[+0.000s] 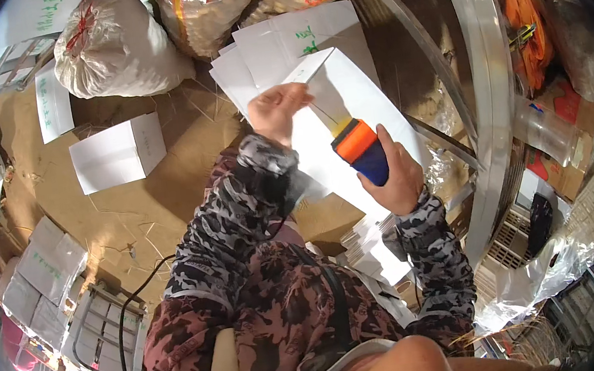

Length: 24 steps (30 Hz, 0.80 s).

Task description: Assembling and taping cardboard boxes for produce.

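My right hand (400, 179) is wrapped round an orange and dark blue handheld tool (356, 142) with a black front edge; its exact kind I cannot make out. A yellowish patch shows just beyond that edge. The tool is over a white cardboard box (368, 100), in front of me. My left hand (275, 113), fingers pinched, is at the box's left edge. A thin dark strand (323, 113) runs from its fingertips towards the tool's black end. Under and behind the box lie flat white cardboard sheets (263, 50) with green handwriting.
Filled sacks (120, 48) stand along the far side. A smaller white box (114, 155) sits on the brown floor to the left. A metal rail (476, 55) curves along the right, with plastic crates (511, 234) beyond it. A black cable (124, 330) hangs at lower left.
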{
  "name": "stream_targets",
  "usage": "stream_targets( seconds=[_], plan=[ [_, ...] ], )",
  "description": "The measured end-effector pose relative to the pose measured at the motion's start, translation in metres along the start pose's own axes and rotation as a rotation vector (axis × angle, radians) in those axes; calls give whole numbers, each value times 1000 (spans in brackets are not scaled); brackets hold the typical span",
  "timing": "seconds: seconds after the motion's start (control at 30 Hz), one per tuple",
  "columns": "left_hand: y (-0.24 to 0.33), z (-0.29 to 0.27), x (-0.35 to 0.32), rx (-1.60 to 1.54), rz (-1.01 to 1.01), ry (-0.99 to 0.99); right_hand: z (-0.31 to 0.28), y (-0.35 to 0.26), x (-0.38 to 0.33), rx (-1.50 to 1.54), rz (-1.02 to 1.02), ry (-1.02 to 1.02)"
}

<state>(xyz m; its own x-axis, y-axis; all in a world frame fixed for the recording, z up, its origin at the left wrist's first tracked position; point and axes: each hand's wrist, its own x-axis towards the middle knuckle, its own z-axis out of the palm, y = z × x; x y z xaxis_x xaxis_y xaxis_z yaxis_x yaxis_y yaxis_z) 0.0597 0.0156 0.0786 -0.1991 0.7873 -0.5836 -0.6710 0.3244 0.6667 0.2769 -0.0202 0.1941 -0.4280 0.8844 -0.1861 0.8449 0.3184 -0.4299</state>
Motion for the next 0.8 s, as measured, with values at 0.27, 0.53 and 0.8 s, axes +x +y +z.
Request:
stream_targets(
  seconds=[0.27,0.53,0.8],
  plan=[
    [-35,-44,39,80,35,120,-22,18,-19,-150,-11,-221],
    [-34,-60,85,89,73,194,-16,-1,19,-112,28,-224],
    [-52,-64,88,1311,-19,-9,-17,-9,41,-122,64,-307]
  ],
)
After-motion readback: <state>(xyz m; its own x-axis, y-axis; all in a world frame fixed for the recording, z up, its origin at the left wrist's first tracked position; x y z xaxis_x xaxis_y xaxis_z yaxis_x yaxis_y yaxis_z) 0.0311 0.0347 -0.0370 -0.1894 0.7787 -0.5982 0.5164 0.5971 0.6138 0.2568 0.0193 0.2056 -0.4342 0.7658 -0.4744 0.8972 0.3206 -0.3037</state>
